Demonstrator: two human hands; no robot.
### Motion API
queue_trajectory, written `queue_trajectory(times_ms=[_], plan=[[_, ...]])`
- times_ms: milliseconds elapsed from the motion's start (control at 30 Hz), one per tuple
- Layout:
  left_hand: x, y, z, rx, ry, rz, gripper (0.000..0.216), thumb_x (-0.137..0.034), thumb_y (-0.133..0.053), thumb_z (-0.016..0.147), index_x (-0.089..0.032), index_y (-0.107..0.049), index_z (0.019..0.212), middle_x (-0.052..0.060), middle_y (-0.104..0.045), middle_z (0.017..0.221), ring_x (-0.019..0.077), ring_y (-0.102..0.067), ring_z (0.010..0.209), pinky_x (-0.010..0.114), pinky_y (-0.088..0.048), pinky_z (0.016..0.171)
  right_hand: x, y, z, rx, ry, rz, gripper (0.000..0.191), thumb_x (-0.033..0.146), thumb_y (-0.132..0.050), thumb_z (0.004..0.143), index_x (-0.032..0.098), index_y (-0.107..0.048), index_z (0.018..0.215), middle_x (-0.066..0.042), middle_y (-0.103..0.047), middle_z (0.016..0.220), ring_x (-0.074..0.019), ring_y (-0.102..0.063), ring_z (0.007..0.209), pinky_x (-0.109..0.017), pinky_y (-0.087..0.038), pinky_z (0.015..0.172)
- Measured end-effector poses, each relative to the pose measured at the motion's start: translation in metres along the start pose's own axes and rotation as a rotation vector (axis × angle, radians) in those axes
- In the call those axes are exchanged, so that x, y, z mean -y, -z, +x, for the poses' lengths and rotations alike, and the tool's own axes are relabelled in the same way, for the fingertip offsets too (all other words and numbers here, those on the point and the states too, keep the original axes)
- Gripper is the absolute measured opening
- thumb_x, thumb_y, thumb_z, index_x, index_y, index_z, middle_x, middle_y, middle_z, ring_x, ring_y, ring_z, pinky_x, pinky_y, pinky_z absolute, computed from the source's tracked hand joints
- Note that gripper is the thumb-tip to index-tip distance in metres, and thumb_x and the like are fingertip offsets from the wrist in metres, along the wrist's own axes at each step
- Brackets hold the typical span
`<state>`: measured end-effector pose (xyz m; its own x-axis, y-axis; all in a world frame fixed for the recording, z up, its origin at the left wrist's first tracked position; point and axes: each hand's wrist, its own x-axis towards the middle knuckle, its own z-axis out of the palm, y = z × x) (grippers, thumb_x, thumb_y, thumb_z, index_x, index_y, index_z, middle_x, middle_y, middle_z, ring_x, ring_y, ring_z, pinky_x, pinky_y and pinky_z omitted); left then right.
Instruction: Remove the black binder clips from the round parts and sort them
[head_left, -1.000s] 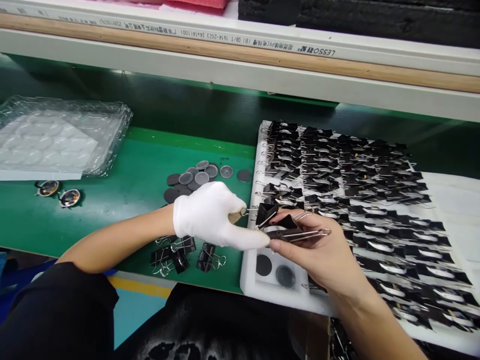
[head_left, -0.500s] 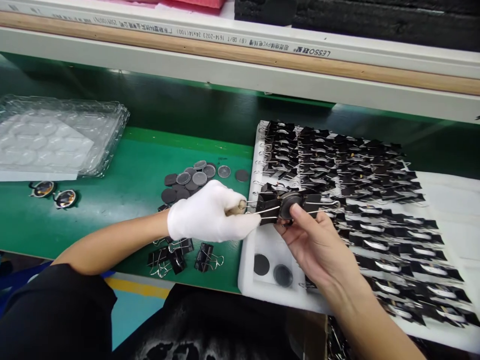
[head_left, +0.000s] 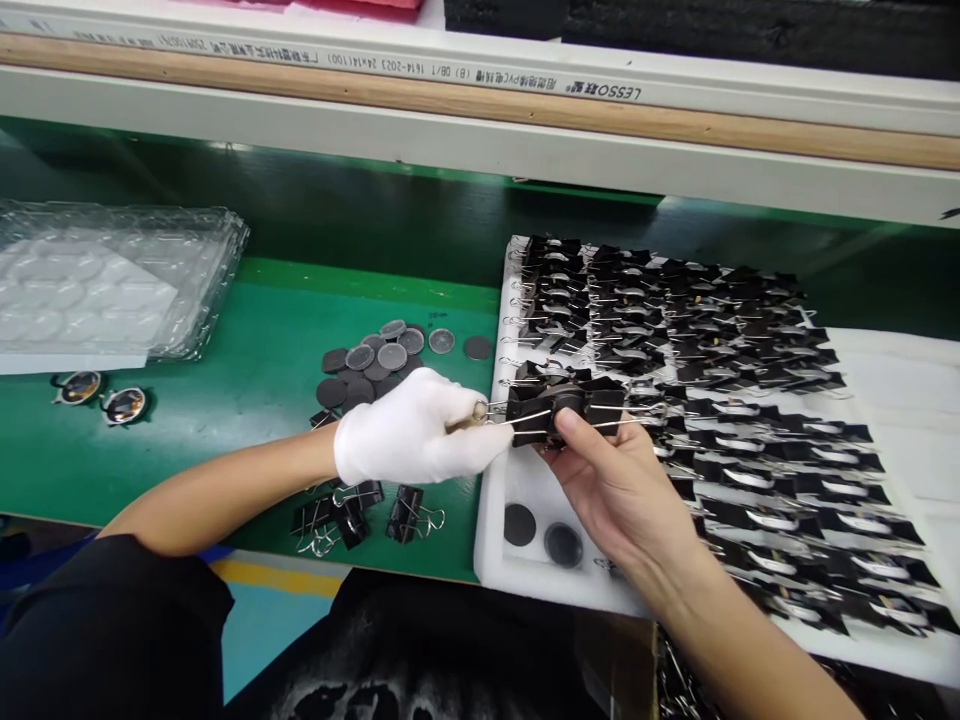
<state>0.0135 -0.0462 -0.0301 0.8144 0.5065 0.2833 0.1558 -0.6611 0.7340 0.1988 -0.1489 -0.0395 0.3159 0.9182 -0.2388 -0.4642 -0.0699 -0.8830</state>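
I see the left hand (head_left: 420, 425) clamped on a binder clip (head_left: 528, 412), the right hand (head_left: 616, 482) gripping a dark disc (head_left: 568, 400) over the right-side foam tray (head_left: 489, 548).

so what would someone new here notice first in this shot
Probably the dense rows of black binder clips on the white tray at the right. Next, the white-gloved left hand near the middle, gripping a black clip by its wire handles, with the bare right hand holding a dark round piece beside it. Dark discs lie clustered on the green tabletop beyond the left hand.
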Motion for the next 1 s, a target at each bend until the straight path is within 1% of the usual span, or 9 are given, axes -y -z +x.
queue_trajectory(times_ms=[167, 300, 367, 500, 567, 733, 833, 900, 1000], plan=[[-0.01, 0.013, 0.004, 0.181, 0.06, -0.042, 0.034, -0.036, -0.05, 0.097, -0.018, -0.052, 0.067, -0.004, -0.051, 0.057, 0.0085, -0.043, 0.052, 0.023, -0.035, 0.054, 0.005, 0.004, -0.005, 0.047, 0.137, -0.052, 0.028, 0.033, -0.094, 0.071, 0.028, -0.074, 0.09, 0.001, -0.076, 0.093, -0.0188, -0.072, 0.088, -0.041, -0.06, 0.091], [-0.024, 0.021, 0.009, 0.51, 0.327, -0.445, 0.061, -0.048, -0.018, 0.108, -0.016, -0.069, 0.099, 0.003, -0.066, 0.071, 0.0109, -0.054, 0.053, 0.024, -0.046, 0.057, 0.022, 0.019, -0.017, 0.223, 0.492, -0.352, 0.022, 0.017, -0.087, 0.077, 0.032, -0.076, 0.09, 0.001, -0.076, 0.093, -0.0199, -0.072, 0.093, -0.035, -0.061, 0.084], [-0.029, 0.019, 0.011, 0.555, 0.43, -0.514, 0.061, -0.056, -0.025, 0.107, -0.016, -0.069, 0.093, 0.0, -0.062, 0.065, 0.0106, -0.053, 0.051, 0.023, -0.046, 0.056, 0.03, 0.03, -0.025, 0.274, 0.573, -0.55, 0.025, 0.013, -0.083, 0.079, 0.031, -0.078, 0.096, -0.004, -0.077, 0.108, -0.0247, -0.072, 0.107, -0.038, -0.062, 0.087], [-0.033, 0.008, 0.011, 0.381, 0.445, -0.335, 0.04, -0.052, -0.048, 0.102, -0.018, -0.059, 0.083, -0.003, -0.06, 0.066, 0.0109, -0.056, 0.058, 0.022, -0.045, 0.055, 0.032, 0.056, -0.041, 0.271, 0.331, -0.663, 0.077, 0.02, -0.088, 0.075, 0.036, -0.057, 0.143, -0.009, -0.06, 0.149, -0.0305, -0.066, 0.126, -0.038, -0.065, 0.083], [-0.032, 0.0, 0.007, 0.335, 0.429, -0.192, 0.028, -0.044, -0.05, 0.102, -0.019, -0.062, 0.094, -0.003, -0.064, 0.072, 0.0107, -0.057, 0.06, 0.021, -0.043, 0.055, 0.023, 0.069, -0.047, 0.262, 0.288, -0.661, 0.073, 0.024, -0.084, 0.082, 0.037, -0.051, 0.147, -0.009, -0.06, 0.148, -0.029, -0.065, 0.126, -0.038, -0.065, 0.084], [-0.025, -0.023, -0.006, 0.242, 0.012, 0.405, 0.025, -0.037, -0.06, 0.098, -0.021, -0.072, 0.112, 0.006, -0.069, 0.1, 0.0193, -0.063, 0.087, 0.031, -0.047, 0.075, -0.002, 0.085, -0.051, 0.103, 0.732, -1.098, 0.059, 0.017, -0.07, 0.095, 0.032, -0.049, 0.148, -0.008, -0.071, 0.123, -0.0261, -0.069, 0.114, -0.044, -0.058, 0.096], [-0.019, -0.033, -0.01, 0.105, -0.098, 0.761, 0.031, -0.044, -0.057, 0.099, -0.02, -0.075, 0.11, 0.008, -0.063, 0.09, 0.0218, -0.056, 0.08, 0.036, -0.04, 0.073, -0.011, 0.084, -0.048, -0.175, 1.081, -1.462, 0.061, 0.019, -0.077, 0.091, 0.022, -0.051, 0.146, -0.012, -0.072, 0.114, -0.0327, -0.067, 0.109, -0.049, -0.05, 0.092], [-0.017, -0.036, -0.009, 0.092, -0.099, 0.833, 0.034, -0.045, -0.056, 0.1, -0.019, -0.075, 0.11, 0.007, -0.059, 0.084, 0.0207, -0.053, 0.075, 0.036, -0.038, 0.07, -0.014, 0.083, -0.046, -0.392, 1.145, -1.603, 0.055, 0.028, -0.081, 0.088, 0.017, -0.058, 0.137, -0.016, -0.069, 0.11, -0.0345, -0.065, 0.101, -0.048, -0.047, 0.085], [-0.018, -0.039, -0.006, 0.137, -0.096, 0.866, 0.036, -0.047, -0.055, 0.1, -0.018, -0.074, 0.111, 0.006, -0.056, 0.084, 0.0209, -0.051, 0.074, 0.036, -0.038, 0.069, -0.015, 0.082, -0.047, -0.475, 1.105, -1.661, 0.05, 0.035, -0.081, 0.088, 0.014, -0.062, 0.128, -0.017, -0.065, 0.108, -0.0345, -0.062, 0.098, -0.047, -0.044, 0.081]])
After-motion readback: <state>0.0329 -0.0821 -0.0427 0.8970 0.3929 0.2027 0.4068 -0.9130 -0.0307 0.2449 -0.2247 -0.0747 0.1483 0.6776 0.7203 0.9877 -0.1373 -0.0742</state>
